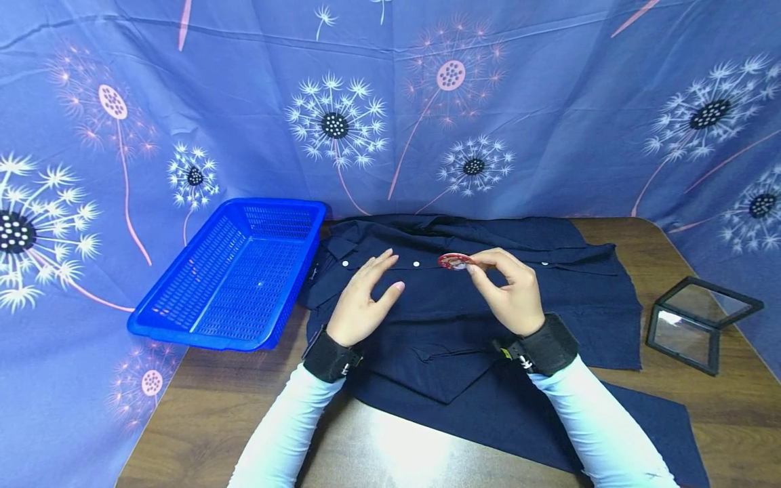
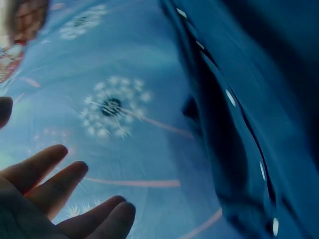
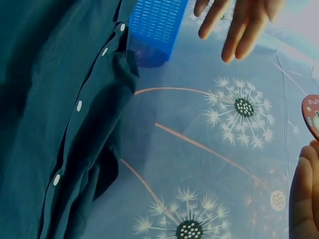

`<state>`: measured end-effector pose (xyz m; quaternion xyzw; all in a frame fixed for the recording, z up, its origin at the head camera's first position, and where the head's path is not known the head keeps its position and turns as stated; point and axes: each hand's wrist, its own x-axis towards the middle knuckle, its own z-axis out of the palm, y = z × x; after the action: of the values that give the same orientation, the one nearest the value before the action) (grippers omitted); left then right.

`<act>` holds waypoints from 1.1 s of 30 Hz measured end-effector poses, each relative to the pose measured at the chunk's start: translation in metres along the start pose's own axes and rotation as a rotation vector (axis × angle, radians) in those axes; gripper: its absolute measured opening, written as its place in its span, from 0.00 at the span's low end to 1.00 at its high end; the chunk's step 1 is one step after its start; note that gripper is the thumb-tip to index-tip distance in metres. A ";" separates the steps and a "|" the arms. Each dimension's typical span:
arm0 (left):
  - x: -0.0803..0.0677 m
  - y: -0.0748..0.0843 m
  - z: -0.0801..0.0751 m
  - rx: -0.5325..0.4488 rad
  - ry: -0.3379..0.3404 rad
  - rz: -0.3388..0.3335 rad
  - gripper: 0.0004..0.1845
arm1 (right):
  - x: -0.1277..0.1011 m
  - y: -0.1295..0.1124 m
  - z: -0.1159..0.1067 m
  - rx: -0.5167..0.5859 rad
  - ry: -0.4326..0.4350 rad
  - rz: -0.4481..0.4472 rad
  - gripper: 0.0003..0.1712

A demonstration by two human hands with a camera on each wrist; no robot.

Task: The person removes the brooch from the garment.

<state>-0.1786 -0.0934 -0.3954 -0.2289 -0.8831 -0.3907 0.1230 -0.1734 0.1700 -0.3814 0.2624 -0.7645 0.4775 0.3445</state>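
A round red badge (image 1: 454, 261) with a printed picture is pinched between the thumb and fingers of my right hand (image 1: 511, 293). It is held above a dark navy buttoned shirt (image 1: 421, 305) spread on the table. My left hand (image 1: 360, 303) hovers over the shirt's collar end, fingers extended and nothing in them. In the right wrist view, the badge (image 3: 312, 113) shows at the right edge beside my fingertips, and my left hand (image 3: 244, 25) hangs at the top. White buttons (image 2: 231, 98) run along the shirt front in the left wrist view.
A blue plastic basket (image 1: 228, 340) stands at the left, close to the collar. On the right lies an unfolded black-framed compact mirror (image 1: 683, 333). Below the shirt, the wooden table (image 1: 226, 407) shows. Behind hangs a blue dandelion-print cloth (image 1: 244, 88).
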 end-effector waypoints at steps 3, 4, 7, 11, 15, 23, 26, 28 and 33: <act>-0.003 -0.006 0.001 0.113 0.019 0.007 0.31 | -0.001 0.002 -0.005 0.017 0.022 0.037 0.10; -0.004 -0.008 0.001 0.144 0.023 0.009 0.31 | -0.001 0.003 -0.006 0.030 0.034 0.046 0.10; -0.006 -0.013 0.001 0.220 0.030 0.011 0.34 | -0.003 0.005 -0.011 0.074 0.066 0.066 0.10; -0.011 -0.019 0.000 0.311 0.004 -0.010 0.37 | -0.008 0.011 -0.019 0.102 0.079 0.105 0.10; -0.017 -0.026 0.000 0.360 -0.055 -0.058 0.40 | -0.014 0.016 -0.028 0.078 0.085 0.152 0.09; -0.029 -0.042 -0.001 0.453 -0.199 -0.177 0.45 | -0.029 0.029 -0.048 0.003 0.117 0.225 0.09; -0.032 -0.046 -0.002 0.462 -0.243 -0.204 0.47 | -0.034 0.034 -0.057 -0.020 0.125 0.248 0.09; -0.034 -0.049 -0.002 0.455 -0.268 -0.217 0.48 | -0.037 0.037 -0.064 -0.038 0.131 0.267 0.09; -0.034 -0.057 -0.002 0.473 -0.324 -0.231 0.51 | -0.044 0.042 -0.080 -0.059 0.147 0.326 0.08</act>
<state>-0.1781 -0.1388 -0.4441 -0.1515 -0.9778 -0.1439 -0.0148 -0.1542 0.2636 -0.4143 0.0892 -0.7833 0.5224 0.3249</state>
